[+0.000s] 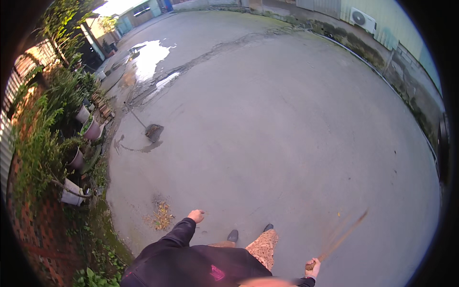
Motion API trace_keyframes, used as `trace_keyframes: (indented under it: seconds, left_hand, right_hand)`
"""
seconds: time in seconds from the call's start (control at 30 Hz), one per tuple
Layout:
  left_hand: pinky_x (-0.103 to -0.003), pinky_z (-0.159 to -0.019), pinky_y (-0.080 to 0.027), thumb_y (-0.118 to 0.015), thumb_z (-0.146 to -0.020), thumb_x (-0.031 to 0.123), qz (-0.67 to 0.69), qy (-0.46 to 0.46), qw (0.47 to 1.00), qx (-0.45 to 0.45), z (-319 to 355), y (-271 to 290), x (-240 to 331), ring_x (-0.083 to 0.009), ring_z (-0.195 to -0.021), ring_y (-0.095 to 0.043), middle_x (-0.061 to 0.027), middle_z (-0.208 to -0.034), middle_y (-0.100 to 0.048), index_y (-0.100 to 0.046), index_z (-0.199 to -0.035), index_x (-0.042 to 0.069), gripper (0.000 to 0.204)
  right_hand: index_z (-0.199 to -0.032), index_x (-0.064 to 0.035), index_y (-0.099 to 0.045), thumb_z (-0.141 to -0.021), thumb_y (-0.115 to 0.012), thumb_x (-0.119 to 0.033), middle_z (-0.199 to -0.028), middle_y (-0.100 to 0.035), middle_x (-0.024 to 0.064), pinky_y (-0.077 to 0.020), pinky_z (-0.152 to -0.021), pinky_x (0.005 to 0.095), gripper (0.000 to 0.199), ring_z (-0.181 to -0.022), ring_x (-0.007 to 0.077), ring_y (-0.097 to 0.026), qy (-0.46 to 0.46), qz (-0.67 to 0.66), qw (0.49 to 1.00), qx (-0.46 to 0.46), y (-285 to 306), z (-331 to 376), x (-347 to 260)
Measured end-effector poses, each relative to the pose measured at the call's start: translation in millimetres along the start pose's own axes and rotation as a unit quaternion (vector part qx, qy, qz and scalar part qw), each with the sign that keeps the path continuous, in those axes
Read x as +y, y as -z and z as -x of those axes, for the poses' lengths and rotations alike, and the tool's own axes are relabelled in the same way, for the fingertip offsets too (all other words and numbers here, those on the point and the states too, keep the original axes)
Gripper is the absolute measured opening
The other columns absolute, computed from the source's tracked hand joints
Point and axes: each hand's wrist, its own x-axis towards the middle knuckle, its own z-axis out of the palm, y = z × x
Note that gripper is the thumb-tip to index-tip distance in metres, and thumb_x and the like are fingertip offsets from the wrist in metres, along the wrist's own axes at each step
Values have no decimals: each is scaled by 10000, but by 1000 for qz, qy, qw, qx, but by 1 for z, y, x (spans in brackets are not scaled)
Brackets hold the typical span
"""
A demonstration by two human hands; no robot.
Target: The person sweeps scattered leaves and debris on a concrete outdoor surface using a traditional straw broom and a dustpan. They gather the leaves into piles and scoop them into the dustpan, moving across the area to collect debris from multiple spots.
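Observation:
My right hand, low on the right, is closed around the end of a long brown stick. The stick slants up and away to the right over the concrete and is smeared by motion, so its full form cannot be made out. My left hand is held out in front of me, fingers curled in, with nothing seen in it. Nearest to that hand, on its left, a small heap of dry yellow-brown leaves lies on the ground. Farther off stands a long-handled dustpan with dark contents and a wet patch around it.
Along the left run potted plants, a white bucket, stacked bricks and a mossy edge. A puddle lies far left. The concrete yard ends at a wall with an air-conditioner unit.

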Motion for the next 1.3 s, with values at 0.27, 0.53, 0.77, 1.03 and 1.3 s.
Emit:
trace_keyframes:
  seconds: [0.27,0.53,0.77,1.03,1.3]
  left_hand:
    - [-334,-661,-583,-562,-759,186,1,181,974,-137,75,-20,32,-188,-754,-674,-102,-880,-690,-601,-1236,149,479]
    - [-354,-667,-587,-616,-788,113,399,231,874,-155,91,-25,150,-167,-792,-661,-71,-877,-681,-577,-1245,112,459]
    - [-338,-658,-588,-623,-782,89,394,260,875,-106,101,-51,134,-163,-774,-666,-77,-896,-686,-578,-1237,95,458]
    - [-358,-616,-548,-560,-792,40,519,305,788,-132,78,-100,42,-168,-733,-634,-83,-857,-665,-556,-1254,106,467]
    - [-326,-673,-547,-501,-818,67,544,313,779,0,34,-33,-59,-187,-818,-639,-122,-953,-663,-521,-1296,73,479]
  right_hand:
    - [-933,-116,-610,-638,-588,116,-809,-571,78,-479,-666,348,376,-792,187,-539,374,543,752,2,126,-209,-226]
    - [-735,-30,-557,-712,-564,-139,-613,-515,64,-412,-460,336,111,-522,223,-501,-132,529,811,-212,-118,-274,-110]
    - [-822,47,-511,-803,-530,2,-610,-523,113,-480,-471,379,52,-490,233,-544,-258,548,778,-168,-286,-144,89]
    - [-863,37,-462,-793,-537,-30,-643,-389,-6,-328,-390,178,122,-469,77,-385,-509,248,808,-162,-449,-73,79]
    - [-997,61,-464,-835,-515,-31,-684,-419,38,-365,-382,212,193,-494,94,-400,-342,198,901,-179,-485,-43,59]
